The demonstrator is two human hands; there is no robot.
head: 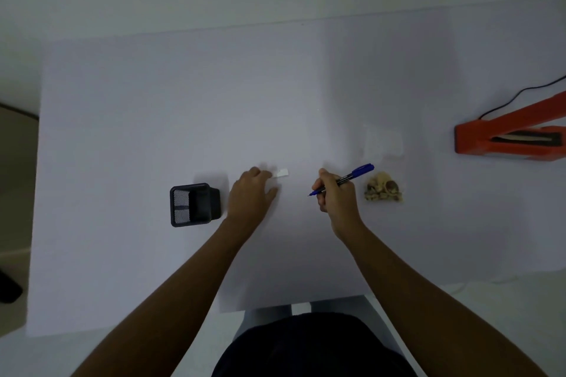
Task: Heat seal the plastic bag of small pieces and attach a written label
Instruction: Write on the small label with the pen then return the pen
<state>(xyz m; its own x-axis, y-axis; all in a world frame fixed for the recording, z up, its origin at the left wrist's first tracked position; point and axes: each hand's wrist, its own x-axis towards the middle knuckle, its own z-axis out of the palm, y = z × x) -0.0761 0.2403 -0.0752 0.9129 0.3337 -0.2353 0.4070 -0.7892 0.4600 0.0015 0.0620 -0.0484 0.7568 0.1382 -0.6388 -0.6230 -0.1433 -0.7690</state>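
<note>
The left hand (252, 192) rests palm-down on the white surface (153, 100), its fingers fairly straight, with the fingertips at the near end of a small white label (282, 173). Whether they press on the label's edge or merely touch it is hard to tell in this dim view. The right hand (335, 195) has its fingers curled round a blue pen (343, 179), held in a writing grip with the cap end pointing up and right and the tip aimed down and left, hovering just off the surface.

What the coming stroke turns on is this: the label lies up and to the left of the pen tip, near but apart from it, with its long axis running roughly left to right across the person's front. The right hand, I judge, must carry the tip leftward and slightly away from the body to land on the label, while the left hand, already at the label, is the one placed to steady it.

The bag of small pieces (382, 186), a clear plastic bag with pale shell-like bits gathered at its near end, lies just to the right of the right hand. The orange heat sealer (508, 134) stands well apart at the far right with its arm raised and a black cord trailing off. A black mesh pen holder (194, 204) sits just left of the left hand.
</note>
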